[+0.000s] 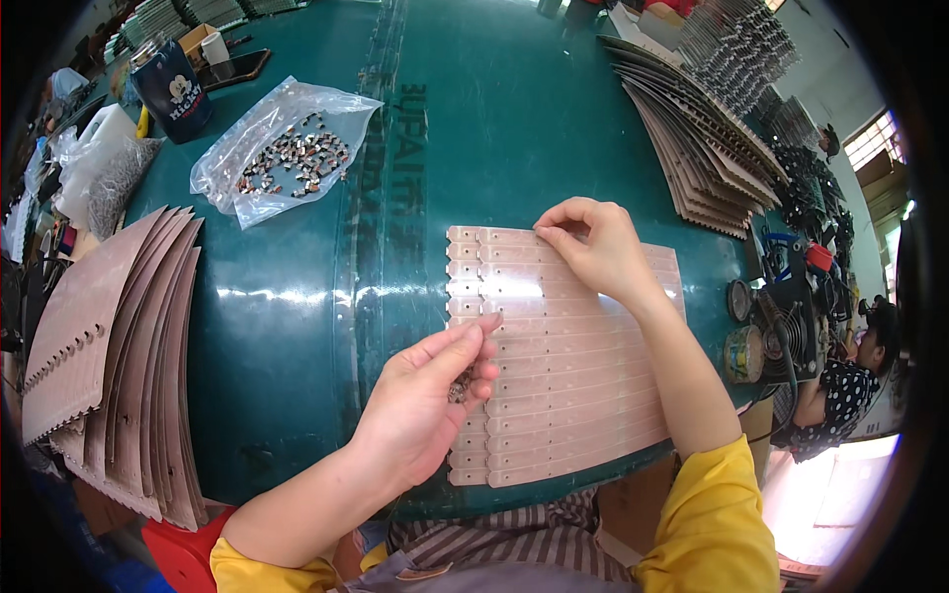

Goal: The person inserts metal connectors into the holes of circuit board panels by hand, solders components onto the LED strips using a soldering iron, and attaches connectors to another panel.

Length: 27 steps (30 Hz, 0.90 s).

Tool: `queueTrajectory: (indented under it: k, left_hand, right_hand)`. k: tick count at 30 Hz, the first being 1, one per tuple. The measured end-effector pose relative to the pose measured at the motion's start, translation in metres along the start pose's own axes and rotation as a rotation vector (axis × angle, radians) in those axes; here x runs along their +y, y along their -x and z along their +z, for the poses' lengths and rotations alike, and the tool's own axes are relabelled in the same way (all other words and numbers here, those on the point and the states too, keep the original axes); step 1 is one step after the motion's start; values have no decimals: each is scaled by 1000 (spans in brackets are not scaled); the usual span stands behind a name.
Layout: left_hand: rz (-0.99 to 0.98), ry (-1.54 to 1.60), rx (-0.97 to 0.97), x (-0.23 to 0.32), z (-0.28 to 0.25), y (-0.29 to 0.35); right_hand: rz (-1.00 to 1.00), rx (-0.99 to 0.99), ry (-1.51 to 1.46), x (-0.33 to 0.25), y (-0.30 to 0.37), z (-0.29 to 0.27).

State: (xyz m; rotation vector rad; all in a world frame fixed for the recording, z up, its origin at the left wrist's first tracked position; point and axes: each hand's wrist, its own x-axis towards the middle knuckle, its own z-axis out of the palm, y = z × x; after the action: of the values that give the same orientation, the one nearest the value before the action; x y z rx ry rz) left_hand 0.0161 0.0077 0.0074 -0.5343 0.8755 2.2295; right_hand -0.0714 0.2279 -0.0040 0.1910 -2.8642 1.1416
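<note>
A flat pinkish-brown panel [573, 376], scored into parallel strips with small holes and a notched left edge, lies on the green table in front of me. My left hand [420, 400] is curled at its left edge, thumb against the index finger. Small metal pieces [459, 387] show in the curled fingers of that hand. At the panel's far edge, my right hand [598, 247] has thumb and index finger pinched together over the top strip. Whatever sits between those fingertips is too small or hidden to make out.
A clear plastic bag [222, 178] with many small metal parts lies at the far left, near a dark blue cup [170, 91]. Stacks of similar panels stand at left [119, 346] and far right [692, 138]. Another person [840, 395] sits at the right.
</note>
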Motion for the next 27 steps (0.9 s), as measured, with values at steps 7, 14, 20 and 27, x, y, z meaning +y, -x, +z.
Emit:
queueTrajectory:
  k: [7, 14, 20, 27]
  left_hand:
    - [-5, -37, 55, 1, 4, 3]
    - [-20, -32, 27, 1, 2, 1]
    - [-33, -65, 27, 0, 5, 0]
    - [-53, -70, 14, -2, 4, 1]
  right_hand:
    - [-29, 39, 17, 3, 4, 5]
    - [-64, 32, 41, 7, 5, 9]
    - [-224, 143, 23, 7, 10, 10]
    - [-186, -44, -243, -49, 74, 15]
